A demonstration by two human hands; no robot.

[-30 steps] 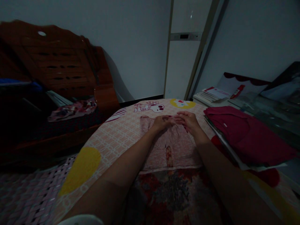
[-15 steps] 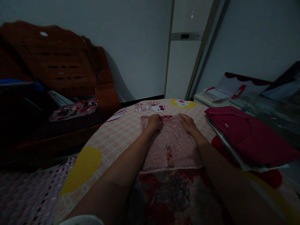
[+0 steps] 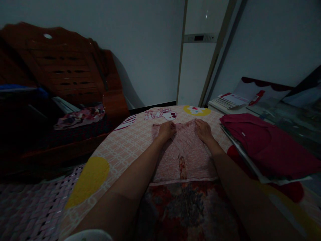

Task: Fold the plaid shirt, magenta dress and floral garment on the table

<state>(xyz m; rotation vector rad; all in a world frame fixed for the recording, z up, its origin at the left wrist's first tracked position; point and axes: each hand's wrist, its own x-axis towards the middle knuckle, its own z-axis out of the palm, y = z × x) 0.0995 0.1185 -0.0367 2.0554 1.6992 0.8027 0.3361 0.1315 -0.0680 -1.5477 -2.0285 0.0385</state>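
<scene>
A heathered pink garment (image 3: 197, 164) lies flat on a patterned tablecloth (image 3: 125, 154); I cannot tell its exact kind. Down its middle runs a short reddish patterned strip, and its near edge meets a dark, flower-patterned fabric (image 3: 175, 211). My left hand (image 3: 167, 130) pinches the far edge of the garment left of its centre. At the far right corner, my right hand (image 3: 203, 130) has its fingers closed on the same edge. Slanting creases run through the cloth between the two hands.
To the right, a folded crimson garment (image 3: 268, 144) rests on a stack of papers or cloth. Behind it are papers (image 3: 230, 100) and a red marker-like object (image 3: 257, 97). A carved wooden bench (image 3: 67, 67) stands at left, and a tall white cabinet-like unit (image 3: 197, 70) at the back.
My right hand has shifted slightly and its fingers have curled onto the corner. The far edge has been turned, so the dark red patterned patch there is mostly covered. My left hand stays nearly in place.
</scene>
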